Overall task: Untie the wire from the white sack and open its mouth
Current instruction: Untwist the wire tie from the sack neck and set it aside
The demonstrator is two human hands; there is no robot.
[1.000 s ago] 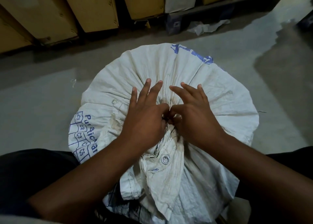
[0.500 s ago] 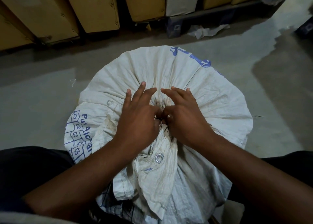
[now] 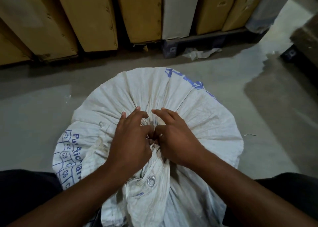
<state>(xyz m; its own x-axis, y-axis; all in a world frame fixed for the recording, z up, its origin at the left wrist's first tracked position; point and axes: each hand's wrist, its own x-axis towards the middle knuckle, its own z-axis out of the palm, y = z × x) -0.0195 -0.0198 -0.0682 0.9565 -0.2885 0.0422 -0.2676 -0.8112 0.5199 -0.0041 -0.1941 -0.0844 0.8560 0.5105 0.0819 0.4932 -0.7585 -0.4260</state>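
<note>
A full white woven sack (image 3: 197, 120) with blue print stands on the floor below me, its mouth gathered into a tight bunch at the middle. My left hand (image 3: 130, 140) and my right hand (image 3: 173, 135) meet at that bunch, thumbs and forefingers pinched together on the thin wire (image 3: 154, 139), which is almost wholly hidden between them. The other fingers spread out over the pleated cloth. The loose neck of the sack, with a metal eyelet (image 3: 151, 181), hangs toward me below the hands.
Tall brown cardboard boxes (image 3: 96, 17) and a white one (image 3: 180, 11) stand in a row on a dark pallet (image 3: 197, 41) behind the sack. Crumpled white paper (image 3: 197, 53) lies on the grey concrete floor (image 3: 34, 109). My dark-clad legs flank the sack.
Both hands have stayed pinched at the tied bunch, and their outer fingers have curled and lifted a little. The view has tilted up, showing more of the boxes.
</note>
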